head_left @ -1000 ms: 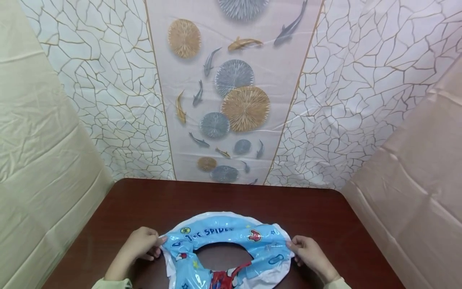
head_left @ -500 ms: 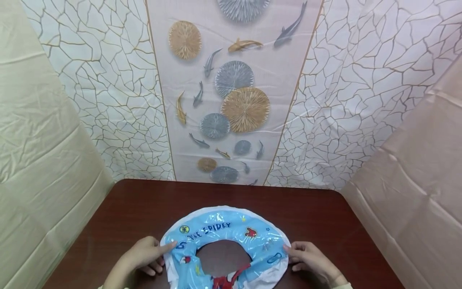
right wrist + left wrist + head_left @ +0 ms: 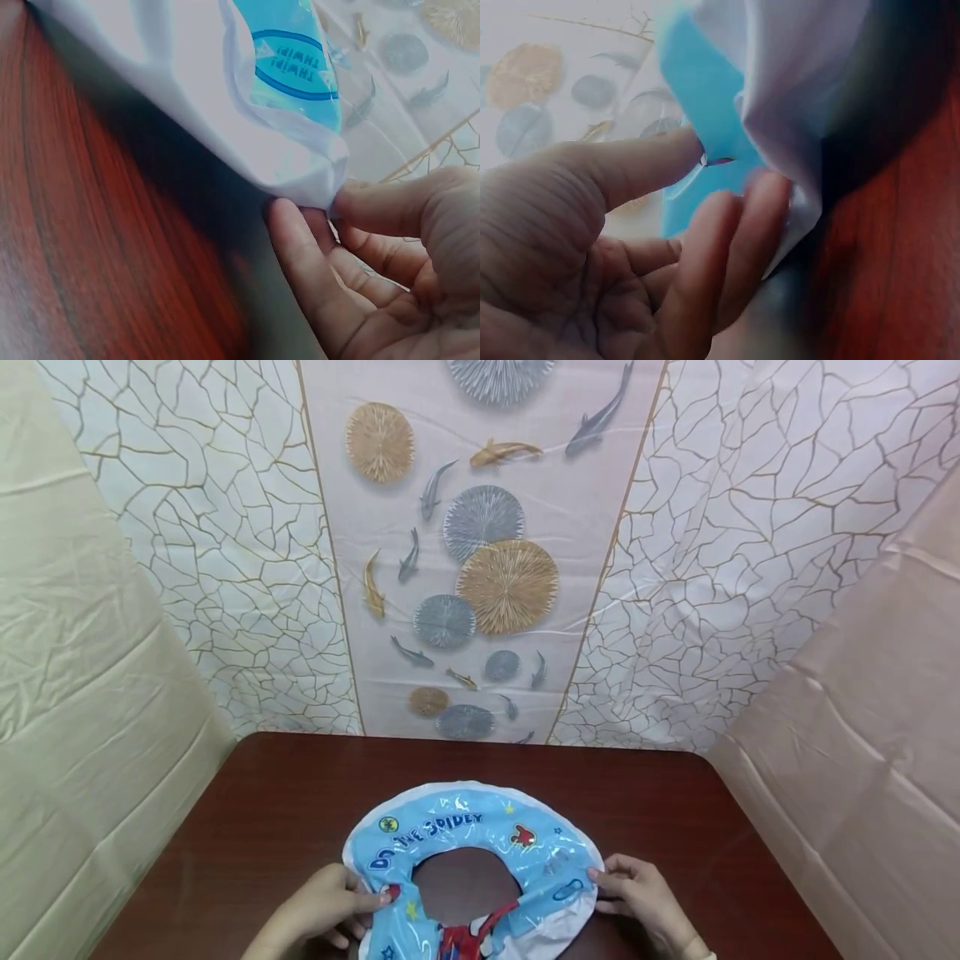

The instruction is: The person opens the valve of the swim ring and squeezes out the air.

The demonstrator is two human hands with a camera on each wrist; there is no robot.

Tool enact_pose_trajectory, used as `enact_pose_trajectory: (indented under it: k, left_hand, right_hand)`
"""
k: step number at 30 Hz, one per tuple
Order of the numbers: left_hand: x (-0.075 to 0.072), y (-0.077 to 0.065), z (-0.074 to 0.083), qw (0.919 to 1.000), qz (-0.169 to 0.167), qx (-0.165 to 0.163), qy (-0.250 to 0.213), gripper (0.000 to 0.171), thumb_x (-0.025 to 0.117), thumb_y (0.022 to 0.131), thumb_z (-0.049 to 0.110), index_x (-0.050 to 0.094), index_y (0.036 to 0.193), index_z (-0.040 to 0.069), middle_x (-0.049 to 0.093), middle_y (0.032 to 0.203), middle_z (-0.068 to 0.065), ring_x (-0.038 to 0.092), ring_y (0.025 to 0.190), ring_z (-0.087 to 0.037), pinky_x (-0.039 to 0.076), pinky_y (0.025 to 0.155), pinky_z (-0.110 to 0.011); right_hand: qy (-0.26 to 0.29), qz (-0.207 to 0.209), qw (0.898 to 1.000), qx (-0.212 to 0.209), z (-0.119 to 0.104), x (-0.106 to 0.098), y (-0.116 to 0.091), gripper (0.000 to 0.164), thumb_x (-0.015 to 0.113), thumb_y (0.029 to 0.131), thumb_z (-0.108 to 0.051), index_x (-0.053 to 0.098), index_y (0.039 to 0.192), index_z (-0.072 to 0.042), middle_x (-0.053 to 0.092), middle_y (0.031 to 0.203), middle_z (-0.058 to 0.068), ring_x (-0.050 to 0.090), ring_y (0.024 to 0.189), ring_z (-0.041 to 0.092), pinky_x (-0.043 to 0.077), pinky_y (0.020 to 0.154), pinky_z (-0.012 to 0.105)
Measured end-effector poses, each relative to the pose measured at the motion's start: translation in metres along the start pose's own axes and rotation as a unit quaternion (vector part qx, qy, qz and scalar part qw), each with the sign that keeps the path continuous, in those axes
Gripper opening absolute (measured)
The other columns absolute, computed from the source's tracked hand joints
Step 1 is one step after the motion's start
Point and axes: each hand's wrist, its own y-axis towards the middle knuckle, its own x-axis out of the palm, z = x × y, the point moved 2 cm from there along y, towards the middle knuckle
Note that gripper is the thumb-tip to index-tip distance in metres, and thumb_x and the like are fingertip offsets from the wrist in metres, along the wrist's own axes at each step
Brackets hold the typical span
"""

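Observation:
A limp, wrinkled inflatable swim ring (image 3: 480, 817), glossy blue with a white edge and cartoon prints, lies on the table in the head view. My left hand (image 3: 328, 906) pinches its left edge, thumb on top near a small red print. In the left wrist view, the thumb of the left hand (image 3: 630, 247) presses the blue face, and the fingers sit by the white underside. At the ring's right edge my right hand (image 3: 636, 893) pinches the white rim. The right wrist view shows the right hand (image 3: 375, 262) with thumb and fingertips on that rim. The ring's near part is cut off by the frame.
Dark reddish-brown table (image 3: 315, 785) surrounds the ring, with rounded far corners. A patterned cloth backdrop (image 3: 465, 568) rises behind it. Beige cloth walls (image 3: 862, 760) stand at both sides.
My left hand has shifted along the ring's left edge, nearer and to the right. The ring's far rim has flattened and spread out rounder. The right hand keeps to the right edge.

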Motion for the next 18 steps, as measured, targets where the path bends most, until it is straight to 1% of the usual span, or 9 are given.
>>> enact_pose_trajectory:
  k: [2, 4, 5, 6, 8, 11, 13, 15, 18]
  left_hand:
    - [-0.001, 0.005, -0.001, 0.9997, 0.024, 0.000, -0.002, 0.035, 0.069, 0.096, 0.034, 0.067, 0.077, 0.004, 0.064, 0.068, -0.005, 0.063, 0.059, -0.014, 0.054, 0.047, -0.030]
    - [-0.002, 0.007, -0.003, 0.9991, 0.041, -0.010, -0.001, 0.033, 0.063, 0.100, 0.028, 0.067, 0.078, 0.003, 0.063, 0.069, -0.006, 0.061, 0.059, -0.015, 0.054, 0.047, -0.031]
    - [-0.003, 0.008, -0.003, 0.9986, 0.051, -0.016, 0.008, 0.033, 0.061, 0.101, 0.026, 0.066, 0.077, 0.003, 0.062, 0.068, -0.006, 0.061, 0.058, -0.015, 0.054, 0.047, -0.031]
    - [-0.004, 0.007, -0.004, 0.9976, 0.062, -0.023, 0.020, 0.033, 0.061, 0.101, 0.025, 0.065, 0.077, 0.003, 0.061, 0.067, -0.007, 0.060, 0.057, -0.015, 0.054, 0.047, -0.031]
    - [-0.004, 0.007, -0.003, 0.9953, 0.080, -0.028, 0.047, 0.031, 0.065, 0.098, 0.024, 0.064, 0.074, 0.003, 0.060, 0.064, -0.008, 0.059, 0.052, -0.015, 0.054, 0.046, -0.032]
    - [-0.002, 0.010, -0.002, 0.9922, 0.104, -0.013, 0.068, 0.028, 0.071, 0.093, 0.020, 0.063, 0.071, 0.004, 0.057, 0.061, -0.009, 0.058, 0.048, -0.016, 0.054, 0.045, -0.032]
    - [0.000, 0.014, -0.001, 0.9912, 0.116, 0.002, 0.064, 0.025, 0.070, 0.092, 0.017, 0.063, 0.071, 0.005, 0.057, 0.062, -0.008, 0.058, 0.050, -0.016, 0.054, 0.046, -0.032]
    - [0.000, 0.019, -0.002, 0.9904, 0.125, 0.007, 0.057, 0.024, 0.069, 0.092, 0.015, 0.064, 0.071, 0.005, 0.057, 0.063, -0.008, 0.058, 0.053, -0.016, 0.055, 0.047, -0.032]
    - [-0.007, 0.022, -0.005, 0.9900, 0.141, -0.009, 0.010, 0.021, 0.068, 0.093, 0.014, 0.065, 0.075, 0.003, 0.060, 0.067, -0.009, 0.061, 0.059, -0.018, 0.057, 0.050, -0.034]
  right_hand:
    - [0.009, 0.005, 1.000, 0.000, 0.001, 0.001, 0.001, 0.029, 0.076, 0.090, -0.018, 0.061, 0.095, 0.007, 0.069, 0.086, 0.009, 0.069, 0.081, 0.019, 0.061, 0.071, 0.038]
    - [0.010, 0.001, 1.000, 0.001, 0.002, 0.002, 0.001, 0.029, 0.075, 0.091, -0.017, 0.061, 0.095, 0.007, 0.070, 0.085, 0.009, 0.070, 0.081, 0.019, 0.061, 0.071, 0.038]
    - [0.009, -0.001, 1.000, 0.003, 0.004, 0.002, 0.001, 0.029, 0.075, 0.091, -0.017, 0.061, 0.094, 0.007, 0.070, 0.084, 0.009, 0.070, 0.081, 0.019, 0.061, 0.071, 0.038]
    - [0.006, -0.001, 1.000, 0.005, 0.004, 0.002, 0.001, 0.029, 0.075, 0.091, -0.018, 0.061, 0.093, 0.007, 0.070, 0.083, 0.009, 0.070, 0.081, 0.018, 0.061, 0.071, 0.038]
    - [-0.002, 0.004, 1.000, 0.011, 0.006, 0.001, 0.001, 0.029, 0.076, 0.091, -0.018, 0.061, 0.091, 0.006, 0.069, 0.082, 0.008, 0.069, 0.080, 0.018, 0.061, 0.071, 0.037]
    - [-0.013, 0.005, 1.000, 0.008, 0.006, 0.001, 0.001, 0.030, 0.077, 0.090, -0.020, 0.062, 0.090, 0.006, 0.069, 0.082, 0.008, 0.069, 0.080, 0.018, 0.061, 0.071, 0.037]
    - [-0.013, -0.002, 1.000, -0.002, 0.005, 0.001, 0.000, 0.031, 0.075, 0.092, -0.021, 0.063, 0.091, 0.007, 0.069, 0.084, 0.008, 0.070, 0.081, 0.019, 0.061, 0.071, 0.037]
    - [-0.012, -0.014, 1.000, -0.009, 0.005, 0.001, 0.001, 0.032, 0.073, 0.094, -0.023, 0.064, 0.092, 0.007, 0.069, 0.085, 0.009, 0.070, 0.082, 0.019, 0.060, 0.071, 0.036]
    - [0.001, -0.022, 1.000, -0.011, 0.004, -0.004, 0.004, 0.031, 0.068, 0.097, -0.024, 0.065, 0.092, 0.007, 0.068, 0.085, 0.009, 0.068, 0.082, 0.020, 0.060, 0.069, 0.034]
